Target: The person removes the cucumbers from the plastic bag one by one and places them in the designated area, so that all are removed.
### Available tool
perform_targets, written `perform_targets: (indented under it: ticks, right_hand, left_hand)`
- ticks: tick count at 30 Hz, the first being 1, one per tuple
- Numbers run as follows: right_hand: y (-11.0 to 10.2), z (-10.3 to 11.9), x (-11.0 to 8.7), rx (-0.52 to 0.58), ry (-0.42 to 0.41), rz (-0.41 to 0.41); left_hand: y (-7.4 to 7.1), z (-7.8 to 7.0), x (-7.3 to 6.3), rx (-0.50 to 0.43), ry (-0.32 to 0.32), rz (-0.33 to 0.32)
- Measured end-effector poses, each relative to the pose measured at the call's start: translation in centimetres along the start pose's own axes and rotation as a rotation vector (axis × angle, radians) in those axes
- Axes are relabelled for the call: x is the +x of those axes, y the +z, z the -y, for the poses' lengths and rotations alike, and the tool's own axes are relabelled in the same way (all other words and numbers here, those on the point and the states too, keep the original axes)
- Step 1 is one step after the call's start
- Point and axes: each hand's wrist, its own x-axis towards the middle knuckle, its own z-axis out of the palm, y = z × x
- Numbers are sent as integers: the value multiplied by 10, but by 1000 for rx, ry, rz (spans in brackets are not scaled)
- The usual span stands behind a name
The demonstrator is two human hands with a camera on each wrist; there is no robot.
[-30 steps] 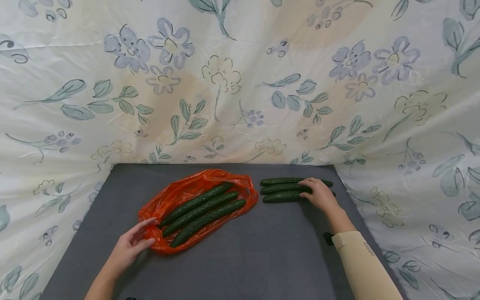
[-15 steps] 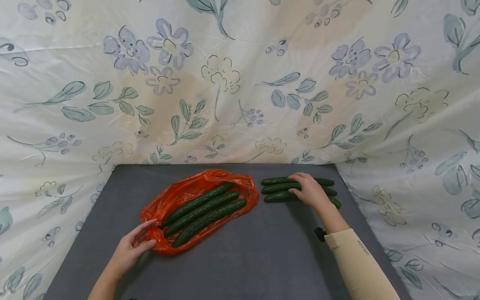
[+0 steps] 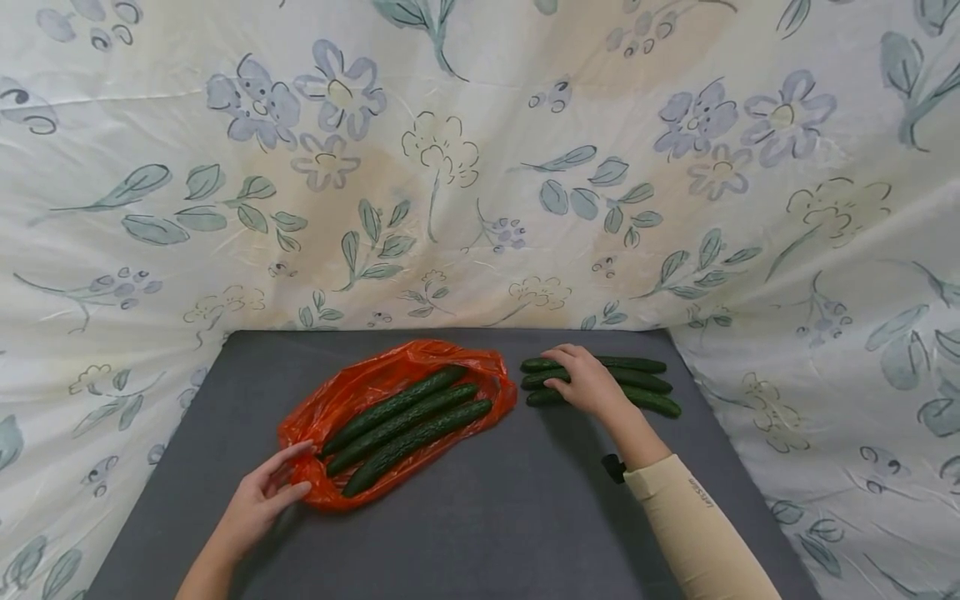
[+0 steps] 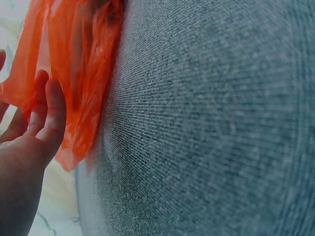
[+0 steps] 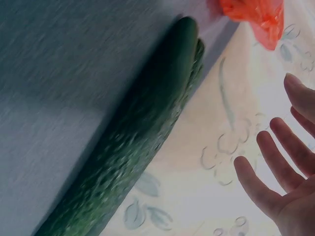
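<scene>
An orange plastic bag [image 3: 337, 392] lies on the table with three dark green cucumbers [image 3: 416, 425] showing in its opening. My left hand [image 3: 258, 496] touches the bag's near left end, thumb and index finger spread apart; its fingers [image 4: 55, 105] lie against the thin film in the left wrist view. To the right of the bag, three more cucumbers [image 3: 645, 387] rest side by side. My right hand [image 3: 588, 383] hovers above their left part with loosely bent, parted fingers. The right wrist view shows that hand apart from the cucumbers [image 5: 133, 128], holding nothing.
All of this lies on a dark grey tabletop [image 3: 480, 517]. Floral fabric [image 3: 480, 208] hangs behind the table and along both sides. A small black object [image 3: 613, 468] sits at the right wrist, by the beige sleeve [image 3: 690, 533].
My right hand has moved left over the loose cucumbers, uncovering their right ends. The left hand, the bag and the cucumbers stay in place.
</scene>
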Motion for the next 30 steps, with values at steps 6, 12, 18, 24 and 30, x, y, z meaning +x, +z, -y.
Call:
perform_targets:
  ticks: [6, 12, 18, 24, 30]
  right_hand:
    - [4, 15, 6, 12, -38, -7]
    - [7, 28, 11, 14, -67, -10]
    - [10, 40, 17, 27, -106, -1]
    - [13, 52, 21, 53, -136, 22]
    - [18, 64, 25, 100, -172, 19]
  left_hand:
    - [-1, 1, 0, 22, 0, -9]
    - [-1, 2, 0, 36, 2, -18]
    - [0, 3, 0, 62, 5, -22]
    - [-1, 5, 0, 81, 12, -25]
    - [-2, 5, -1, 66, 24, -26]
